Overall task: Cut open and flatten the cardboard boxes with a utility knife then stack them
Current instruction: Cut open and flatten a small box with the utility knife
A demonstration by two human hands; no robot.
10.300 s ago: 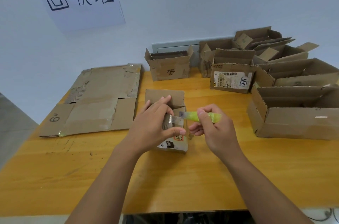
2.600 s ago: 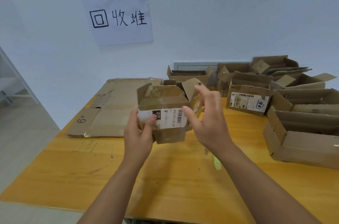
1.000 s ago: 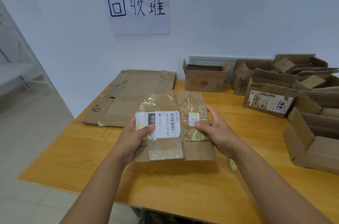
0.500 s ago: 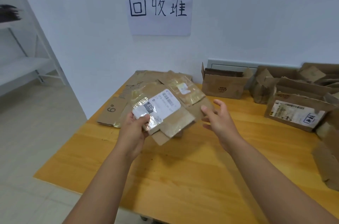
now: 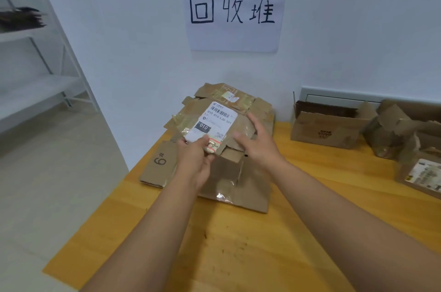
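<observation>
Flattened box held low over the flat cardboard pile at the left end of the tabletop, under the wall sign. Label side up.

Left hand: grip pinching the near edge of the flattened box, thumb on top by the label. Right hand: grip released, fingers spread, palm on or just above the box's right part; contact cannot be confirmed.

Step in hand, as judged: laying this piece on the pile. To do well: lower it level, square its edges to the sheet beneath, press flaps down with the flat right palm, then let the left pinch go last. Taped flaps may spring up.

Uncut boxes wait at right. Knife not in view.
</observation>
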